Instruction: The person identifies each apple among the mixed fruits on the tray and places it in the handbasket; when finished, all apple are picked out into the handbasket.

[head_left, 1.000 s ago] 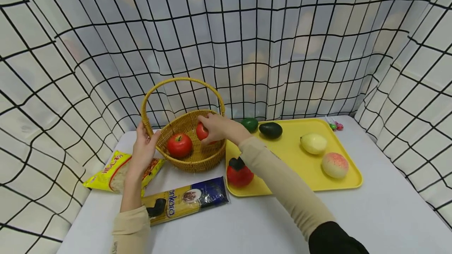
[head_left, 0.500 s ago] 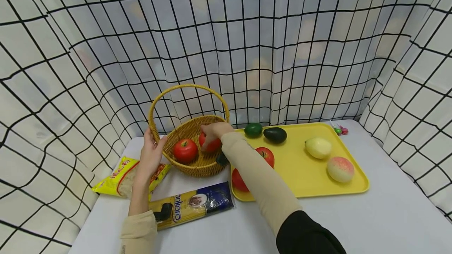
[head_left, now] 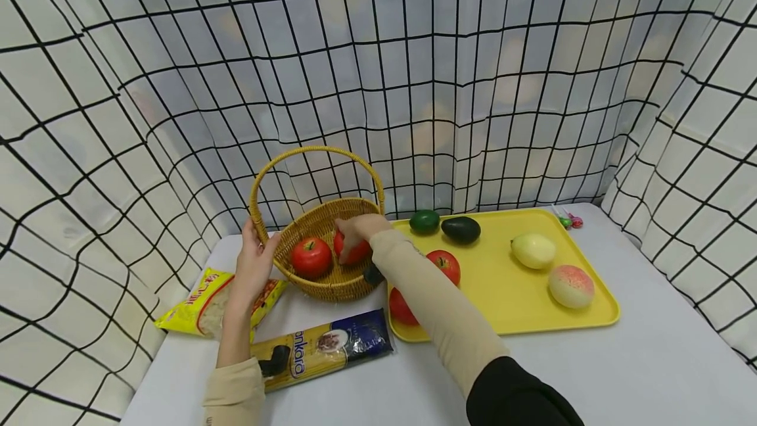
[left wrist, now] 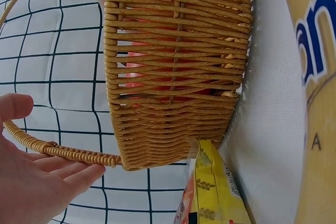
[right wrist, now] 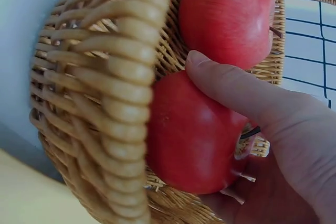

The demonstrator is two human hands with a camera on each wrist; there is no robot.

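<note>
A wicker basket (head_left: 336, 290) with a tall arched handle (head_left: 319, 150) stands on the table at left of centre. Inside it lies a red apple (head_left: 311, 257). My right hand (head_left: 358, 229) reaches into the basket and holds a second red apple (right wrist: 194, 135), thumb on top; the right wrist view shows it beside the first apple, close to the rim. At the handle's left base is my left hand (head_left: 255, 260). In the left wrist view its fingers (left wrist: 79, 174) extend behind the handle, and the thumb stands apart from it.
On a yellow tray (head_left: 503, 307) lie two avocados (head_left: 461, 230), a lemon (head_left: 533, 251), a peach (head_left: 571, 286) and red fruits (head_left: 445, 267) partly behind my right sleeve. A yellow bag (head_left: 201, 304) and a spaghetti pack (head_left: 325, 348) lie before the basket. Lollipops (head_left: 570, 221) sit beyond the tray.
My right hand has lowered the apple deeper into the basket, and its forearm has swung leftward over the tray. My left hand keeps its place at the handle. The head view has shifted slightly.
</note>
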